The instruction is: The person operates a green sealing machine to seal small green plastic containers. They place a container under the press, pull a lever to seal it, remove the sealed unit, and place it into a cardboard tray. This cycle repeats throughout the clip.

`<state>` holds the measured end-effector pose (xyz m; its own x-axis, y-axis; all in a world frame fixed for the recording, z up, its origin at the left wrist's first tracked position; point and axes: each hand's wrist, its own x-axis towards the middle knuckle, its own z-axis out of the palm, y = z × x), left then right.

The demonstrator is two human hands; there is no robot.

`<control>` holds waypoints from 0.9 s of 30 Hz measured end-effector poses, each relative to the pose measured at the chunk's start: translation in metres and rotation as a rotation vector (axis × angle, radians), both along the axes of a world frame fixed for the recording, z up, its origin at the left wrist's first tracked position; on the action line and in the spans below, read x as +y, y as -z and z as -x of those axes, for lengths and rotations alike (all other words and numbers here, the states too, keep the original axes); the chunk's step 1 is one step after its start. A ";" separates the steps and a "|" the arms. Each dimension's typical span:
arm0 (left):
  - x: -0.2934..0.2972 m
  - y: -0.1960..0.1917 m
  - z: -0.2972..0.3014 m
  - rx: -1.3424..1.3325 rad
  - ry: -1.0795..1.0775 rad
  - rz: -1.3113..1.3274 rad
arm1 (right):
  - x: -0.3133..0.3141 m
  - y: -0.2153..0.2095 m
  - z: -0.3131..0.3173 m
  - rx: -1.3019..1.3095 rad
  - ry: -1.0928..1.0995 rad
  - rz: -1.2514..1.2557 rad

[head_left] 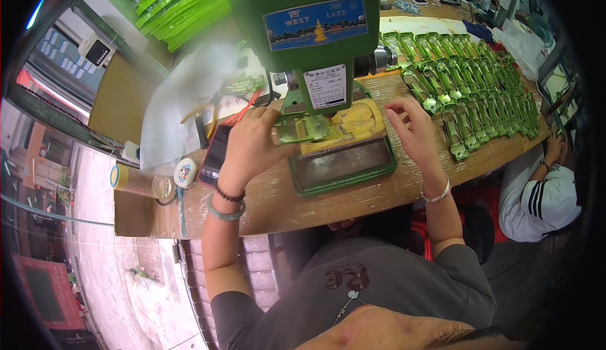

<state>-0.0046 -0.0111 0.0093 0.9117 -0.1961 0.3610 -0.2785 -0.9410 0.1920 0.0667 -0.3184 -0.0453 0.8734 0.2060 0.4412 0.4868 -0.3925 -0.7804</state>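
A green bench press machine (303, 28) stands on a wooden table (353, 201), with a yellow plate (353, 122) on its green base (341, 170). My left hand (252, 144) grips a translucent green plastic part (302, 129) and holds it under the machine's head. My right hand (413, 126) hovers just right of the yellow plate, fingers apart and holding nothing. Rows of the same green parts (473, 91) lie on the table to the right of that hand.
A phone (216, 154), a tape roll (185, 173) and a clear cup (142, 182) sit left of the machine. Crumpled white sheeting (183, 97) and stacked green strips (177, 6) lie behind. Another person in a white striped sleeve (540, 201) sits at the right.
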 end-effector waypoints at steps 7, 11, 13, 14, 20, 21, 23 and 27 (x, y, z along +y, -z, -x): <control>-0.038 0.029 -0.032 0.189 0.105 0.211 | 0.032 -0.011 -0.019 -0.132 -0.048 0.610; -0.030 0.044 -0.033 0.100 0.213 0.309 | 0.027 -0.014 -0.027 -0.166 -0.052 0.654; -0.026 0.048 -0.029 0.103 0.229 0.321 | 0.025 -0.018 -0.028 -0.133 -0.072 0.669; -0.025 0.053 -0.028 0.113 0.234 0.326 | 0.024 -0.019 -0.029 -0.118 -0.082 0.677; -0.026 0.063 -0.020 0.122 0.223 0.380 | 0.012 -0.028 -0.047 0.096 -0.202 0.511; -0.026 0.065 -0.020 0.114 0.211 0.382 | 0.007 -0.026 -0.057 0.165 -0.170 0.369; -0.028 0.071 -0.021 0.081 0.212 0.392 | -0.001 -0.021 -0.081 0.302 -0.091 0.079; -0.029 0.079 -0.024 0.029 0.213 0.472 | 0.017 -0.011 -0.122 0.560 -0.224 -0.332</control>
<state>0.0192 -0.0396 -0.0701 0.8803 -0.2004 0.4300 -0.4427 -0.6728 0.5928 0.1883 -0.3010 -0.0339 0.9402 0.3405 0.0065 0.0164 -0.0263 -0.9995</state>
